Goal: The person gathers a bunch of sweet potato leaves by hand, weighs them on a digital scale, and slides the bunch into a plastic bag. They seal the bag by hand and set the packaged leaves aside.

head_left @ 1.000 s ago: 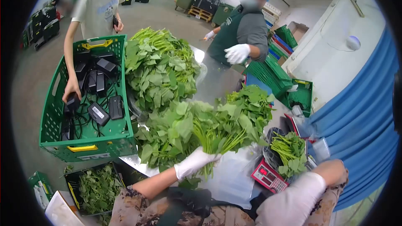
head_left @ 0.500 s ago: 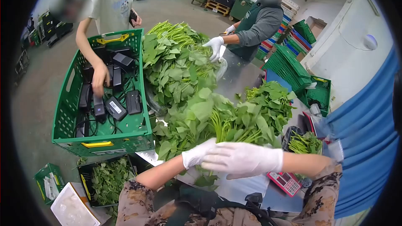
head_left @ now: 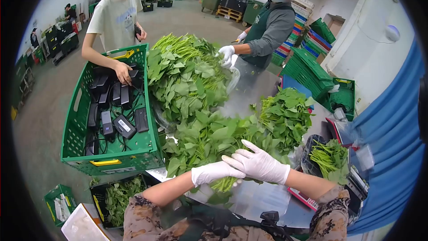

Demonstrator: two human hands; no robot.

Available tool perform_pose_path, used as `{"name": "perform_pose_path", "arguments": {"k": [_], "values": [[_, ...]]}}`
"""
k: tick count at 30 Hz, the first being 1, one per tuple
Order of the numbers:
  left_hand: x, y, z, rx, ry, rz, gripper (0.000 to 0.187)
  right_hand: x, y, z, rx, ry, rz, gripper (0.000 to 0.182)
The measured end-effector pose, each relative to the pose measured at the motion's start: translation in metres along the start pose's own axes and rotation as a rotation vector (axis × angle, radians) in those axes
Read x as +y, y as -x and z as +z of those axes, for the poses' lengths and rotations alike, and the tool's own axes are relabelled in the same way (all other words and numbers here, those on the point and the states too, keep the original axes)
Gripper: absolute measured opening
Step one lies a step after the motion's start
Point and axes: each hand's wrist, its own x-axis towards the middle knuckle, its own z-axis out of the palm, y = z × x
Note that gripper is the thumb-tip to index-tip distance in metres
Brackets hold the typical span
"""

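Observation:
My left hand [head_left: 215,172], in a white glove, is closed round a bunch of leafy green stems [head_left: 224,184], whose cut ends poke out below it. My right hand [head_left: 264,164], gloved too, lies against the greens with its fingers stretched and its thumb spread; its fingertips meet the left hand's fingers. In front of both hands spreads a heap of leafy greens [head_left: 209,140]. A larger pile of greens [head_left: 185,78] lies behind it, on plastic film. Another bunch [head_left: 287,118] rests to the right.
At left, a green crate [head_left: 154,149] holds black power adapters; a person's bare hand [head_left: 123,72] reaches in. Across the table, a co-worker's gloved hand [head_left: 226,54] touches the pile. On the right are a tray of greens [head_left: 327,158], a red calculator [head_left: 303,198] and a blue curtain [head_left: 392,143].
My right hand has turned from lying flat across the left to spread fingers beside it. Stem ends now show under my left hand. The person's bare hand has moved farther back in the crate.

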Motion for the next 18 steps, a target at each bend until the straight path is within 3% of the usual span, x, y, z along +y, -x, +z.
{"name": "perform_pose_path", "arguments": {"k": [4,10,18], "values": [[-0.001,-0.001,0.0,-0.03,0.084,-0.067,0.025,-0.002,0.005,0.008,0.079,-0.076,0.022,0.043],[-0.008,0.001,-0.01,-0.113,0.099,-0.083,0.03,-0.011,0.007,0.024,0.172,-0.238,0.068,0.037],[-0.033,0.005,-0.042,-0.304,0.216,-0.044,0.091,-0.018,0.004,0.045,0.208,-0.46,0.191,0.044]]}}
